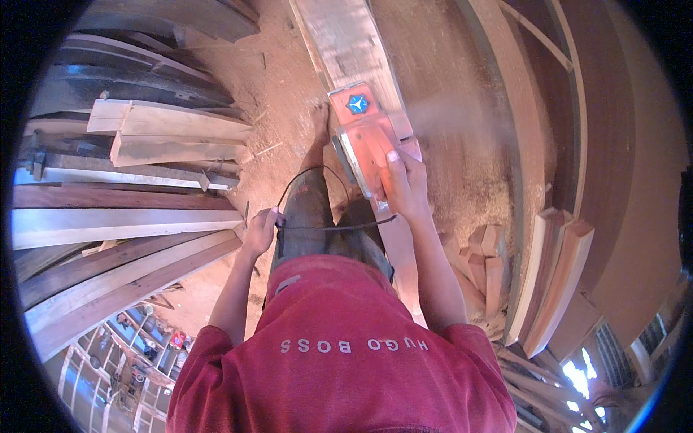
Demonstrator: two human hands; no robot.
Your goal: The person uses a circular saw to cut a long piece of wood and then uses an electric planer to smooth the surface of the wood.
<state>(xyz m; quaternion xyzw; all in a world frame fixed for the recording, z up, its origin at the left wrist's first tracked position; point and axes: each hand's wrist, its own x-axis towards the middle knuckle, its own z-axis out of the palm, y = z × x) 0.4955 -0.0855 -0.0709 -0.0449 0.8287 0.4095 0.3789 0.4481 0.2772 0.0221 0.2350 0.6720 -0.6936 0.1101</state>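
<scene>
An orange electric hand planer [368, 148] with a blue knob lies on a long wooden plank [346, 43] that runs away from me. My right hand [408, 184] is closed around the planer's rear handle. A pale streak of dust blows out from the planer's right side. Out to the left, my left hand [263, 229] is closed on a black power cord [328, 229]. The cord loops across in front of my legs toward the planer. The planer's underside and the plank's face beneath it are hidden.
Stacked boards [130, 216] fan out along the left. Sawdust [267, 86] covers the floor around my bare foot [319, 119]. Short wood offcuts [487, 263] lie at the right, beside several upright-looking timber pieces [556, 281]. Long curved-looking beams [530, 108] run along the right side.
</scene>
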